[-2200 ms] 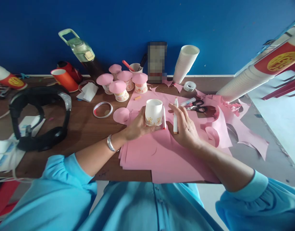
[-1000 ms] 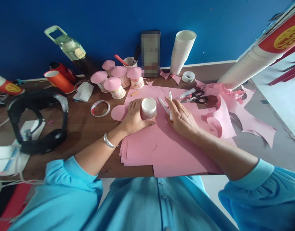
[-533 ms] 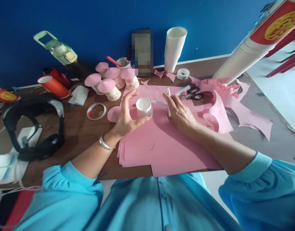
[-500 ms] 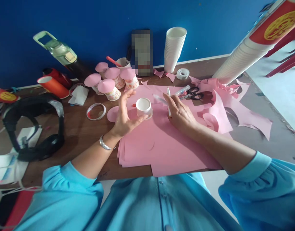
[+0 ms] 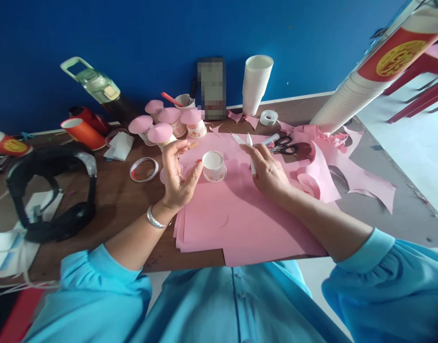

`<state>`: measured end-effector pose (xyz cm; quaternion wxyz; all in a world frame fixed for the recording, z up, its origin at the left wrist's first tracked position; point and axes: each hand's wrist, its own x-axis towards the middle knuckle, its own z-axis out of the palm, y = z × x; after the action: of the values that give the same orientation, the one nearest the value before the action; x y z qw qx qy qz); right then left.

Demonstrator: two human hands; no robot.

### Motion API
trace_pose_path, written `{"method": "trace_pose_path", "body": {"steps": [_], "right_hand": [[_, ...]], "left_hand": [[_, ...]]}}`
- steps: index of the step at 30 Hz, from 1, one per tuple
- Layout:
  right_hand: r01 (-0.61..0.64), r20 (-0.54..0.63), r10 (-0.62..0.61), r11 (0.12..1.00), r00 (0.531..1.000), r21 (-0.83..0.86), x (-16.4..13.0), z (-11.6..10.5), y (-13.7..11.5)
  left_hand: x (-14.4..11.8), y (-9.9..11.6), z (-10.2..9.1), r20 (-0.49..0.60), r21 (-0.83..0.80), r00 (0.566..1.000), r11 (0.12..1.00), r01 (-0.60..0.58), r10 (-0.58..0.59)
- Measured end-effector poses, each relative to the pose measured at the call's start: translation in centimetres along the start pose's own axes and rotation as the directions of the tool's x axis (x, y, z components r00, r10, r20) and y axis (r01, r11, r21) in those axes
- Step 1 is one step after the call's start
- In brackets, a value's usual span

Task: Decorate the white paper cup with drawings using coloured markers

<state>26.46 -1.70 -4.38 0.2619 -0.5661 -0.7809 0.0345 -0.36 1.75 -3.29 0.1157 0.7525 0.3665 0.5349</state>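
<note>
My left hand [image 5: 178, 178] is open, fingers curved and apart, just left of a small white paper cup [image 5: 213, 167] with orange drawings on its side. The cup stands upside down on pink paper sheets [image 5: 219, 224]. A short orange piece [image 5: 193, 145] shows at my left fingertips; whether I touch it is unclear. A red tip [image 5: 199, 161] shows by my thumb. My right hand [image 5: 271, 174] is low over the paper, fingers closed on a white marker [image 5: 253, 166]. A second white pen-like thing [image 5: 237, 139] lies by its fingertips.
Several decorated cups with pink cone tops [image 5: 160, 133] stand behind my left hand. Scissors [image 5: 286, 146], a tape roll [image 5: 269, 117] and pink scraps [image 5: 322, 176] lie to the right. Stacked cups [image 5: 256, 85], a phone-like object [image 5: 212, 88] and a bottle [image 5: 97, 85] stand by the wall.
My left hand has drawn back slightly from the cup, so more of the cup's side shows. My right hand stays at the white marker. The whole view has shifted a little.
</note>
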Motion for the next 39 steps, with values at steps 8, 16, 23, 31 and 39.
{"method": "trace_pose_path", "body": {"steps": [8, 16, 23, 31, 39], "right_hand": [[0.084, -0.09, -0.083, 0.997, 0.992, -0.002, -0.2, -0.4, -0.7], [0.04, -0.161, -0.023, 0.994, 0.987, 0.104, 0.2, -0.8, -0.4], [-0.015, -0.098, 0.024, 0.995, 0.995, 0.101, 0.7, 0.1, 0.2], [-0.049, 0.028, 0.046, 0.99, 0.999, 0.135, 1.1, 0.5, 0.1], [-0.128, 0.112, 0.115, 0.984, 0.987, 0.125, 1.2, 0.1, -0.1]], "left_hand": [[0.7, 1.9, -1.2, 0.036, 0.189, 0.984, 0.965, -0.179, 0.176], [4.2, -1.5, -2.3, 0.278, 0.271, 0.941, 0.956, 0.117, -0.194], [4.8, -2.7, -1.7, 0.631, 0.379, 0.718, 0.924, 0.044, -0.293], [5.3, -3.6, -1.8, 0.615, 0.448, 0.727, 0.894, -0.002, -0.306], [6.4, -3.1, -2.0, 0.645, 0.438, 0.666, 0.896, 0.079, -0.374]]}}
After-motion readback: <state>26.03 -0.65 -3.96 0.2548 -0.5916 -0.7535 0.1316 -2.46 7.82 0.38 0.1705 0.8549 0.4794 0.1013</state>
